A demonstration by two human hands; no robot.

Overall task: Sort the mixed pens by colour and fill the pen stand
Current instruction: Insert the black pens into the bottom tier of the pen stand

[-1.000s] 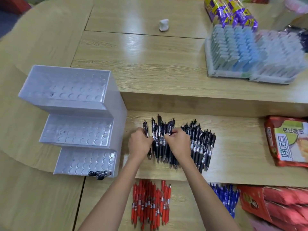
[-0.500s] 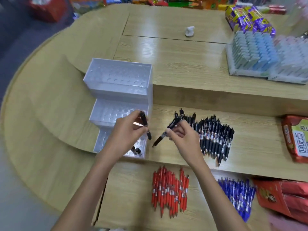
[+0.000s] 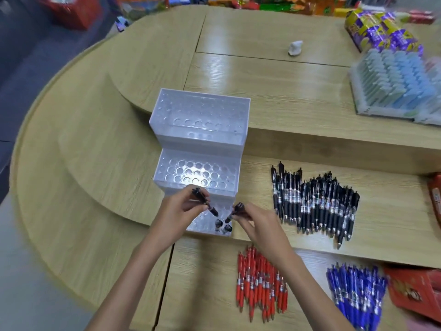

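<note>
Pen stand [image 3: 200,149] first: it is a clear, frosted-looking plastic block in three stepped tiers, each tier drilled with rows of round holes, and it sits on the middle step of the wooden tabletop, toward that step's curved left end, with its lowest tier facing me so I can reach down into it. My left hand [image 3: 177,211] pinches one black pen [image 3: 204,201] between thumb and fingertips, tilted with its tip aimed down at the lowest tier; my right hand [image 3: 254,219] pinches a second black pen [image 3: 235,212] the same way, angled in from the other side. I hold them near the top so the tips stay free to find a hole. Two black pens [image 3: 223,227] already stand in holes at the near right corner of the lowest tier, which I take to mean I am filling from that corner outward; the upper tiers look empty. The black pile [image 3: 315,201] lies just right of the stand on the same step, fanned in a loose row with rubbery grips and clear middle barrels, close at hand for quick picking. On the lower step nearest me lie the red pile [image 3: 261,285] and, further right, the blue pile [image 3: 358,292], each kept apart by colour. The tabletop [image 3: 100,163] is pale wood-grain laminate, smooth and slightly glossy, so the round barrels could roll if nudged.
</note>
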